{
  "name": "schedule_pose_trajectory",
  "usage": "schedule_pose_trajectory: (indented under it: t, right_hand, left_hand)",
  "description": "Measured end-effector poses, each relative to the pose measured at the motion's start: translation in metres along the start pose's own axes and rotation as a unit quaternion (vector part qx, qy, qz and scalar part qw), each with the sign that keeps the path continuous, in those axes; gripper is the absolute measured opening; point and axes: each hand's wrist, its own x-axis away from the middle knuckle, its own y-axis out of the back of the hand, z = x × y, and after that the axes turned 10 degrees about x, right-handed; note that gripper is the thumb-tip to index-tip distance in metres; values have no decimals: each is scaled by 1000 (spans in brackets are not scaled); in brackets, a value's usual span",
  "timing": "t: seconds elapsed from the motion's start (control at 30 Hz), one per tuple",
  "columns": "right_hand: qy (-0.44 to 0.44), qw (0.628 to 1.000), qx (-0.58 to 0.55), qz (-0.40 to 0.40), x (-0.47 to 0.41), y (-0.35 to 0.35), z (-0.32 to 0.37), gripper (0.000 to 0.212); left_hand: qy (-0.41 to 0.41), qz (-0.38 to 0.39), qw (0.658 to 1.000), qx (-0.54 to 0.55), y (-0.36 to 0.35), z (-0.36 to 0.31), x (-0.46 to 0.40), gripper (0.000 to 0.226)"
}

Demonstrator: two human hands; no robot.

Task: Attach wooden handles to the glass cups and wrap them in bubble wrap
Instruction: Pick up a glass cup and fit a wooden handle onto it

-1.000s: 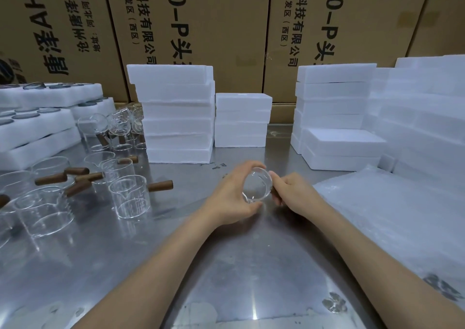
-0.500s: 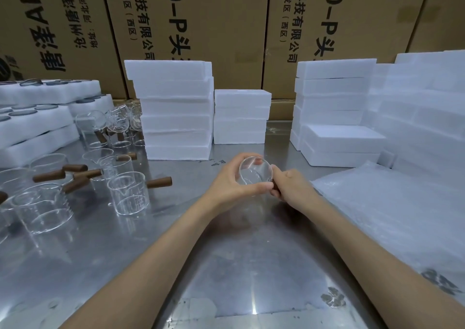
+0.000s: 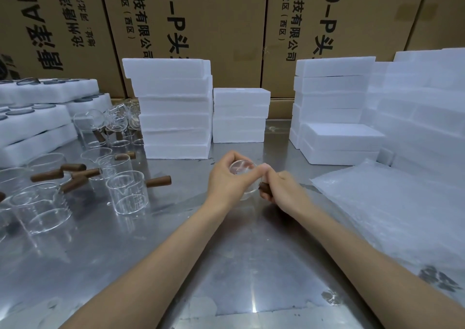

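Note:
My left hand (image 3: 227, 181) grips a small clear glass cup (image 3: 242, 170) above the middle of the metal table (image 3: 226, 265), fingers curled round its rim and body. Right beside it, my right hand (image 3: 283, 191) grips a dark wooden handle (image 3: 264, 187) whose end meets the cup's side. Most of the handle is hidden in my fist. A sheet of bubble wrap (image 3: 392, 210) lies flat on the table to the right.
Several glass cups with wooden handles (image 3: 127, 194) stand at the left, in front of foam trays (image 3: 32, 125). White foam blocks are stacked at the back (image 3: 173, 107) and at the right (image 3: 334, 107). Cardboard boxes (image 3: 201, 26) wall off the far edge.
The cup has tipped from facing me to more upright in my left hand, and both hands have shifted slightly. My right hand has closed up against the cup, its dark handle end now showing.

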Motion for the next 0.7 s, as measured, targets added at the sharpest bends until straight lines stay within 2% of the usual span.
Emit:
schedule_pose_trajectory:
  t: [0.1, 0.2, 0.33, 0.4, 0.5, 0.7]
  right_hand:
    - [4, 1000, 14, 2, 1, 0, 2, 75]
    - [-11, 1000, 8, 5, 1, 3, 3, 75]
    - [-41, 999, -18, 20, 1, 9, 6, 60]
    - [-58, 998, -24, 25, 1, 13, 6, 55]
    - [-79, 996, -35, 32, 0, 20, 6, 52]
    - [-92, 992, -63, 56, -1, 23, 6, 46]
  left_hand:
    - [20, -25, 999, 26, 0, -1, 1, 23]
    - [27, -17, 998, 50, 1, -4, -1, 24]
    - [48, 22, 996, 71, 3, -5, -3, 25]
    - [61, 52, 994, 79, 6, -5, -4, 22]
    - [92, 118, 978, 148, 12, -8, -9, 19]
    - [104, 248, 943, 194, 30, -11, -14, 34]
